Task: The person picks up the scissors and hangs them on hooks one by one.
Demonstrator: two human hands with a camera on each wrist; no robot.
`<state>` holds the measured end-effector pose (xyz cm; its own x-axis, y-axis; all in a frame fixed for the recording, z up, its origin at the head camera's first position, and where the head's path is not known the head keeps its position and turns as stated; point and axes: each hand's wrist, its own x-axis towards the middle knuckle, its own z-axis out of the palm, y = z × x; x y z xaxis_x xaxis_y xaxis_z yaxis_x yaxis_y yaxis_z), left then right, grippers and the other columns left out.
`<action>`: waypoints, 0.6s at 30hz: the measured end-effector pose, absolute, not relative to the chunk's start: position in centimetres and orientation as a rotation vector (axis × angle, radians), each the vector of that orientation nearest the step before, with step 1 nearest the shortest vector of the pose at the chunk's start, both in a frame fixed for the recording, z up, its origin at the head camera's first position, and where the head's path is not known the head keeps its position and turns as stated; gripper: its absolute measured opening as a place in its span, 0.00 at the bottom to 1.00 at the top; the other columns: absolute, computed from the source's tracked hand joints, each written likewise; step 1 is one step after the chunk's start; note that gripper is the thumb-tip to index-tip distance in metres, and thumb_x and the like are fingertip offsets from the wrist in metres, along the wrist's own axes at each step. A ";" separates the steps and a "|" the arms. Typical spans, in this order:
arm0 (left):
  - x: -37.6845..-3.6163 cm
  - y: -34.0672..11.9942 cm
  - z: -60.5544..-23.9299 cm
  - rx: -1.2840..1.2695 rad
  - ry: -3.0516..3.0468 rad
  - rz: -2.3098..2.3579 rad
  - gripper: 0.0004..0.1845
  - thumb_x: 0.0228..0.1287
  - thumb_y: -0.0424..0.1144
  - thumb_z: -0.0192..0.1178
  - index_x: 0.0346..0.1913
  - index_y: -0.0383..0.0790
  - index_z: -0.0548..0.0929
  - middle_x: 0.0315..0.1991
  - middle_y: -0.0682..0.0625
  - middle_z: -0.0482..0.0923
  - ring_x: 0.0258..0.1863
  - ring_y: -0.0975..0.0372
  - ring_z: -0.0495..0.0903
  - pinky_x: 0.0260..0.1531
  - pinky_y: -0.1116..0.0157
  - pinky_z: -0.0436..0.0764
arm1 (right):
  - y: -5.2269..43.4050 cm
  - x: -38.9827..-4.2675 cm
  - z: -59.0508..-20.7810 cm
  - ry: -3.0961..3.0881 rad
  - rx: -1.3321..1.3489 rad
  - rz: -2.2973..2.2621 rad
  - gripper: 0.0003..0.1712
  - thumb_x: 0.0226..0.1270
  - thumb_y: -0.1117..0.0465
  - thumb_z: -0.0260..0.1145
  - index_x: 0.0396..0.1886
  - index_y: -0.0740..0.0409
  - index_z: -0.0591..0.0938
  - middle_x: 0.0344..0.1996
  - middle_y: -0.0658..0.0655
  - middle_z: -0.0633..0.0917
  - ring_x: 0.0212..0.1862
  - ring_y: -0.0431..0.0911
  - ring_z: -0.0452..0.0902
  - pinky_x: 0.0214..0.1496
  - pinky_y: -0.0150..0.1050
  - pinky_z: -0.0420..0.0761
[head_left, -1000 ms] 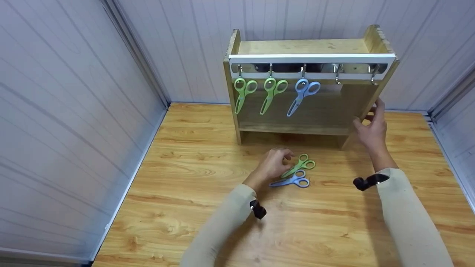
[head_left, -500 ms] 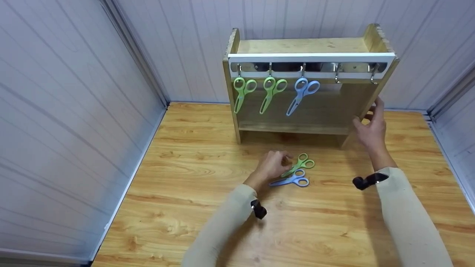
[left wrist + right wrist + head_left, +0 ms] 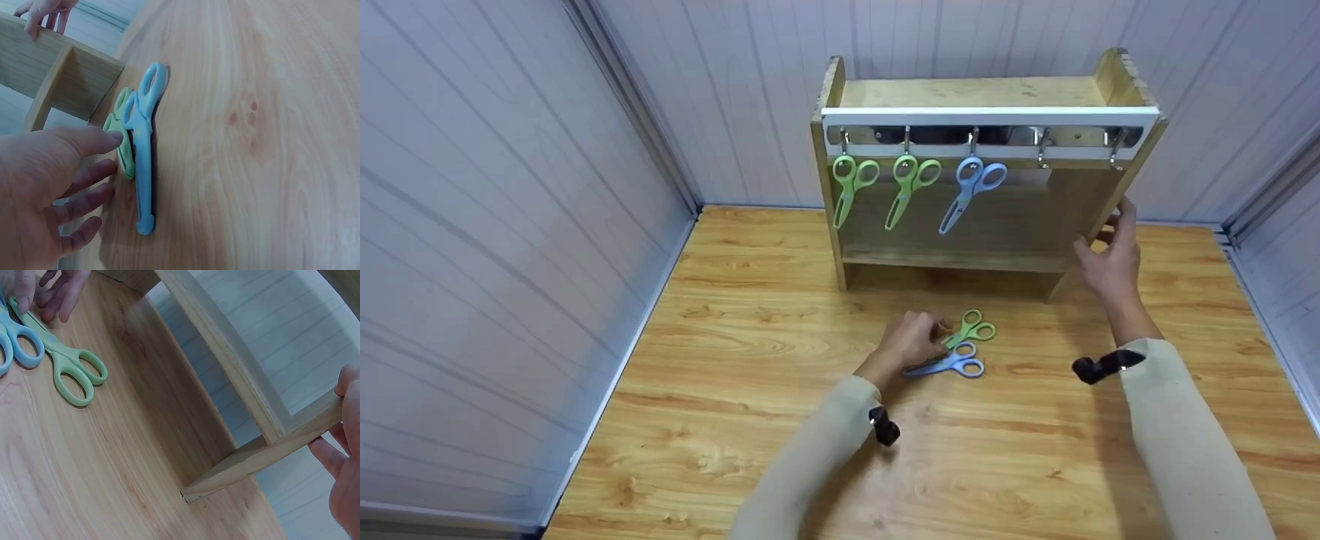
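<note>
Green scissors and blue scissors lie side by side on the wood-patterned tabletop. My left hand is low at the blade end of the green pair, its thumb overlapping them in the left wrist view. Its other fingers are loosely bent and spread, apart from the thumb. My right hand grips the right side panel of a wooden shelf, thumb in front and fingers behind. Two green pairs of scissors and one blue pair hang from hooks on the shelf's front.
A white-edged hook rail runs across the shelf's top front. Two bare hooks are at its right end. Pale panelled walls enclose the tabletop at the back and sides.
My left hand has shifted slightly down toward the green scissors, covering more of their blades, and its thumb has come closer. My right hand stays on the shelf panel.
</note>
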<state>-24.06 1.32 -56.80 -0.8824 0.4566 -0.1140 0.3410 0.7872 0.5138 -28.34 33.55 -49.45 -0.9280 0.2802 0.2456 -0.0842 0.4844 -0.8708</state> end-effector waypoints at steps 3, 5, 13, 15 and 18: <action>-24.0 1.4 -56.9 0.626 2.748 0.715 0.20 0.72 0.42 0.78 0.64 0.49 0.92 0.56 0.55 0.96 0.54 0.63 0.92 0.56 0.64 0.86 | 33.6 -28.3 -49.5 -2.379 -0.169 1.433 0.48 0.80 0.66 0.62 0.93 0.41 0.54 0.70 0.55 0.75 0.58 0.36 0.75 0.56 0.29 0.77; -24.5 1.5 -57.7 0.629 2.746 0.726 0.20 0.70 0.43 0.79 0.64 0.50 0.93 0.55 0.56 0.96 0.53 0.64 0.92 0.55 0.64 0.86 | 33.6 -28.3 -49.5 -2.376 -0.166 1.434 0.48 0.80 0.66 0.62 0.93 0.41 0.54 0.71 0.56 0.76 0.58 0.36 0.75 0.57 0.29 0.77; -27.3 2.2 -63.4 0.710 2.827 0.581 0.21 0.66 0.51 0.81 0.61 0.58 0.93 0.52 0.61 0.95 0.51 0.65 0.92 0.53 0.62 0.87 | 33.6 -28.2 -49.4 -2.371 -0.136 1.439 0.49 0.81 0.64 0.62 0.93 0.39 0.53 0.74 0.60 0.75 0.63 0.43 0.77 0.58 0.30 0.77; -27.5 2.3 -63.9 0.729 2.858 0.516 0.21 0.67 0.53 0.80 0.61 0.59 0.93 0.51 0.63 0.95 0.49 0.66 0.92 0.51 0.62 0.88 | 33.6 -28.2 -49.4 -2.367 -0.129 1.439 0.49 0.81 0.64 0.62 0.93 0.40 0.53 0.73 0.59 0.75 0.62 0.42 0.77 0.57 0.29 0.78; -27.4 2.4 -63.9 0.728 2.863 0.471 0.18 0.68 0.52 0.78 0.60 0.60 0.94 0.48 0.64 0.95 0.47 0.66 0.91 0.48 0.62 0.88 | 33.6 -28.2 -49.5 -2.354 -0.127 1.434 0.48 0.80 0.65 0.62 0.93 0.40 0.54 0.66 0.51 0.76 0.58 0.37 0.77 0.55 0.28 0.78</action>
<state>-27.42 2.41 -63.94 -0.8709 0.4869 -0.0665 0.4400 0.8329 0.3358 -28.15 33.56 -49.53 -0.9238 0.2694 0.2719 -0.1181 0.4752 -0.8719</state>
